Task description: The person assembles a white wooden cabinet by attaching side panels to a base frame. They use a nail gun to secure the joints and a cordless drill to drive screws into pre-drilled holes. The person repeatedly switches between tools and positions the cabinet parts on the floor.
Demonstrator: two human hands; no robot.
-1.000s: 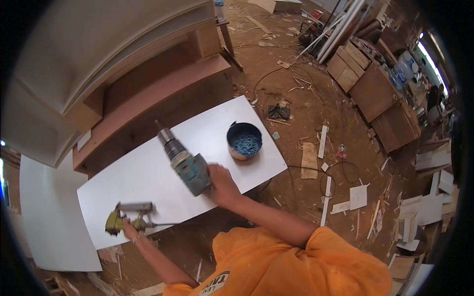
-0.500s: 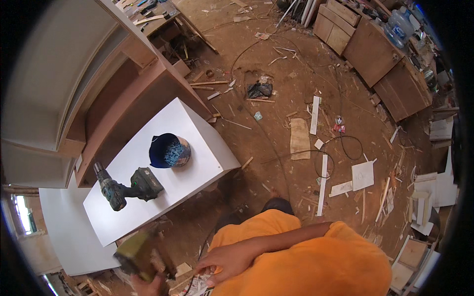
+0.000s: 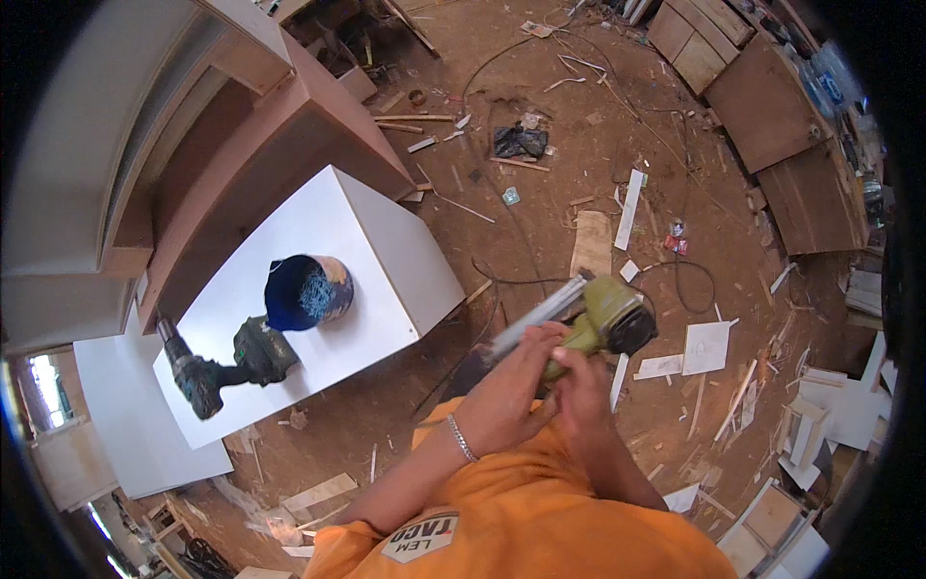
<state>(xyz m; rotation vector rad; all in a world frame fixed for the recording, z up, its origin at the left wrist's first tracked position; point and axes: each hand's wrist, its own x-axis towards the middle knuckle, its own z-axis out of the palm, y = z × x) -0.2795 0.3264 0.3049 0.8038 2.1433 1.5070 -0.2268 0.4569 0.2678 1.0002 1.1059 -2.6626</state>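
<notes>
A green nail gun point(image 3: 610, 311) with a long grey magazine is held in front of my body, its dark-capped head toward the right. My left hand point(image 3: 511, 391), with a silver bracelet at the wrist, is closed around the handle side beside the magazine. Close against it, my right hand point(image 3: 582, 394) has its fingers closed on the lower handle. To the left, a dark cordless drill point(image 3: 200, 379) lies on a white box-shaped cabinet point(image 3: 386, 270). Near the drill stands a dark blue tub point(image 3: 340, 288) holding many small bluish screws or nails.
A large brown and white cabinet point(image 3: 318, 125) stands at the upper left. Wood offcuts, white strips point(image 3: 631, 207) and a black hose point(image 3: 502, 280) litter the brown floor. Brown wooden cabinets point(image 3: 767, 101) stand at the upper right, with stacked white boards point(image 3: 849, 405) below.
The nail gun has come from the lower left up to the middle, in front of me. My right hand has moved from my lap onto it, joining my left. The view has shifted slightly.
</notes>
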